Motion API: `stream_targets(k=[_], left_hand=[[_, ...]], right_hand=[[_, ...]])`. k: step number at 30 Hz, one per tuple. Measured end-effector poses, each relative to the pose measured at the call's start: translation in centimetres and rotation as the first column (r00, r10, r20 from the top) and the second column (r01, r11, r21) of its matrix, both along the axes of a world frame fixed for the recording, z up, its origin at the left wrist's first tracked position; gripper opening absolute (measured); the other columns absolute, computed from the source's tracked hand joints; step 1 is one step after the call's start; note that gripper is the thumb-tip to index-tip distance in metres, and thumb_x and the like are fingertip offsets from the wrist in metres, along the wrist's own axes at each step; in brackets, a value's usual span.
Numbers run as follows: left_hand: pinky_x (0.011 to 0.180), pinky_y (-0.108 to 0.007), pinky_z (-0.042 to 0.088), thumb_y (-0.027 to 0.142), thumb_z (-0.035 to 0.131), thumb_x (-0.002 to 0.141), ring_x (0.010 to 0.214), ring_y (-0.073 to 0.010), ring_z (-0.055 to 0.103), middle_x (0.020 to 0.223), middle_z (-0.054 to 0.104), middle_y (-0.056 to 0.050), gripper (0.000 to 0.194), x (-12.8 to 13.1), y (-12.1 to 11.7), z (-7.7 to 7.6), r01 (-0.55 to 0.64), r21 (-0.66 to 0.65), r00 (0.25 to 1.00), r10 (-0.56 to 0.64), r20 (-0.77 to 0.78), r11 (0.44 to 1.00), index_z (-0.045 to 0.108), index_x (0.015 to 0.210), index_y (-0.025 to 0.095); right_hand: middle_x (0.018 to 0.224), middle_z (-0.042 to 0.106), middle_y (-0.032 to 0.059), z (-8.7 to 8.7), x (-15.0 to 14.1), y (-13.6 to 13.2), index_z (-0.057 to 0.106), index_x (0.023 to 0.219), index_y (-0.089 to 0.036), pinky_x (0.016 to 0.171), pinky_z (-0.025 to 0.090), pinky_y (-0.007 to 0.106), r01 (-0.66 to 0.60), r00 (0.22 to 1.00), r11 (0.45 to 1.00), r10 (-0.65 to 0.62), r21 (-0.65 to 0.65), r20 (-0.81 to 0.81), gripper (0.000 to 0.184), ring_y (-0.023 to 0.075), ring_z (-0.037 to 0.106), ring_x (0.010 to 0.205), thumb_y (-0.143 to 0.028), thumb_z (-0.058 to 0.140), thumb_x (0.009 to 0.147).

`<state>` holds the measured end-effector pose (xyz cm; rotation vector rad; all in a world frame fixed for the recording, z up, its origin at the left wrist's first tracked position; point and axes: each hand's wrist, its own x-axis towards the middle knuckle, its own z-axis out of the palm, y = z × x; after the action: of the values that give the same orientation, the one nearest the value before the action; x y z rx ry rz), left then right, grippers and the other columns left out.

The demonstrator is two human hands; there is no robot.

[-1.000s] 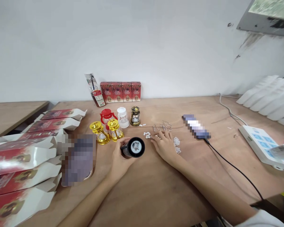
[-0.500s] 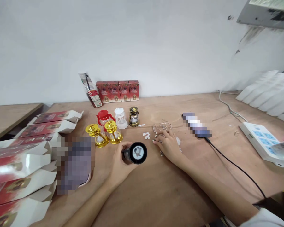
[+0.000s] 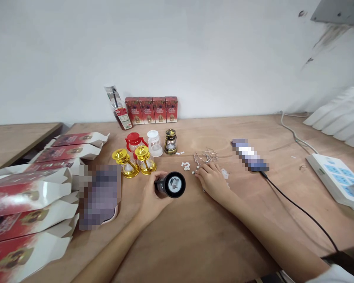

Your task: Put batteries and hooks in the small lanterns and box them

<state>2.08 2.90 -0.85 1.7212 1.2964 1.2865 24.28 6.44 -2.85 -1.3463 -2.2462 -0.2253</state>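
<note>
Fingers of my left hand (image 3: pixel 152 193) are wrapped around a black lantern (image 3: pixel 175 184), long axis tipped so the round end faces me. My right hand (image 3: pixel 214 182) is off to its right, loosely curled, bent wires (image 3: pixel 207 156) just past it; can't tell if it's pinching anything.

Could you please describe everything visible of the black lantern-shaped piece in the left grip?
The black, plastic-looking lantern-shaped piece is tilted, with a round end facing the camera. Inside its black rim sits a pale disc with dark detail too small to make out. Behind it show part of a clear body and a black side arm. The left grip curls around it; whether it touches the brown wooden tabletop is unclear.
</note>
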Motion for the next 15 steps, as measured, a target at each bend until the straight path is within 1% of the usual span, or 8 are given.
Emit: stream_targets(k=[2, 6, 9, 10, 11, 12, 14, 15], left_hand=[[0.078, -0.034, 0.049, 0.026, 0.075, 0.057, 0.089, -0.0216, 0.062, 0.096, 0.064, -0.004, 0.049, 0.0, 0.0, -0.1, -0.007, -0.001, 1.000, 0.007, 0.003, 1.000, 0.051, 0.099, 0.021], [0.079, -0.034, 0.049, 0.027, 0.076, 0.056, 0.090, -0.0222, 0.062, 0.097, 0.065, -0.005, 0.050, -0.1, 0.1, -0.4, -0.009, 0.009, 1.000, 0.010, -0.008, 1.000, 0.052, 0.100, 0.021], [0.078, -0.034, 0.049, 0.028, 0.076, 0.058, 0.090, -0.0223, 0.062, 0.096, 0.065, -0.005, 0.049, -0.1, 0.1, -0.5, -0.006, 0.029, 1.000, 0.006, -0.013, 1.000, 0.052, 0.100, 0.020], [0.078, -0.034, 0.049, 0.028, 0.076, 0.058, 0.089, -0.0222, 0.062, 0.096, 0.064, -0.005, 0.049, -0.1, 0.1, -0.5, -0.004, 0.030, 1.000, 0.004, -0.013, 1.000, 0.052, 0.100, 0.020], [0.078, -0.035, 0.049, 0.028, 0.076, 0.058, 0.089, -0.0222, 0.062, 0.096, 0.064, -0.005, 0.048, -0.1, 0.0, -0.5, -0.004, 0.026, 1.000, 0.004, -0.016, 1.000, 0.052, 0.100, 0.020], [0.079, -0.035, 0.049, 0.027, 0.076, 0.059, 0.089, -0.0222, 0.062, 0.096, 0.064, -0.005, 0.048, -0.1, 0.0, -0.5, -0.005, 0.020, 1.000, 0.005, -0.022, 1.000, 0.051, 0.100, 0.020], [0.081, -0.036, 0.048, 0.027, 0.076, 0.059, 0.091, -0.0227, 0.061, 0.098, 0.063, -0.006, 0.049, -0.1, -0.1, -0.6, -0.012, 0.004, 0.999, 0.012, -0.038, 1.000, 0.051, 0.101, 0.020], [0.082, -0.037, 0.048, 0.026, 0.076, 0.058, 0.092, -0.0232, 0.061, 0.099, 0.063, -0.006, 0.049, -0.1, -0.1, -0.6, -0.014, -0.005, 0.999, 0.014, -0.047, 1.000, 0.051, 0.101, 0.020]], right_hand=[[0.082, 0.065, 0.0103, 0.0, -0.2, 0.0, 0.063, 0.075, -0.019, 0.074, 0.039, 0.040, -0.022, 1.000, 1.000, 0.022, -0.001, -0.007, 0.022, 0.0256, 0.053, 0.083, -0.016, 0.048, 0.091], [0.073, 0.063, 0.0080, 0.1, -0.3, 0.0, 0.057, 0.071, -0.021, 0.073, 0.042, 0.038, -0.029, 0.997, 1.000, 0.029, -0.002, -0.076, 0.026, 0.0235, 0.056, 0.079, -0.018, 0.043, 0.093], [0.073, 0.064, 0.0069, 0.7, -0.4, -0.3, 0.051, 0.076, -0.022, 0.067, 0.046, 0.035, -0.032, 0.988, 0.999, 0.030, -0.011, -0.151, 0.022, 0.0212, 0.058, 0.074, -0.021, 0.038, 0.094], [0.075, 0.064, 0.0065, 1.0, -0.6, -0.6, 0.049, 0.080, -0.022, 0.065, 0.047, 0.033, -0.051, 0.976, 0.998, 0.042, -0.038, -0.213, 0.020, 0.0197, 0.059, 0.073, -0.022, 0.037, 0.095], [0.078, 0.065, 0.0060, 1.4, -0.7, -0.9, 0.047, 0.083, -0.022, 0.064, 0.049, 0.032, -0.087, 0.950, 0.993, 0.059, -0.078, -0.307, 0.017, 0.0181, 0.060, 0.072, -0.023, 0.036, 0.096], [0.080, 0.065, 0.0054, 1.7, -0.9, -1.2, 0.046, 0.085, -0.022, 0.064, 0.050, 0.030, -0.144, 0.903, 0.982, 0.079, -0.125, -0.422, 0.016, 0.0167, 0.062, 0.072, -0.024, 0.035, 0.097], [0.083, 0.065, 0.0039, 2.4, -1.3, -1.8, 0.045, 0.086, -0.022, 0.067, 0.052, 0.029, -0.297, 0.754, 0.934, 0.102, -0.198, -0.649, 0.014, 0.0147, 0.063, 0.074, -0.028, 0.037, 0.097], [0.083, 0.065, 0.0033, 2.7, -1.5, -2.1, 0.046, 0.085, -0.022, 0.069, 0.052, 0.030, -0.361, 0.676, 0.909, 0.103, -0.206, -0.730, 0.015, 0.0144, 0.063, 0.076, -0.030, 0.040, 0.096]])
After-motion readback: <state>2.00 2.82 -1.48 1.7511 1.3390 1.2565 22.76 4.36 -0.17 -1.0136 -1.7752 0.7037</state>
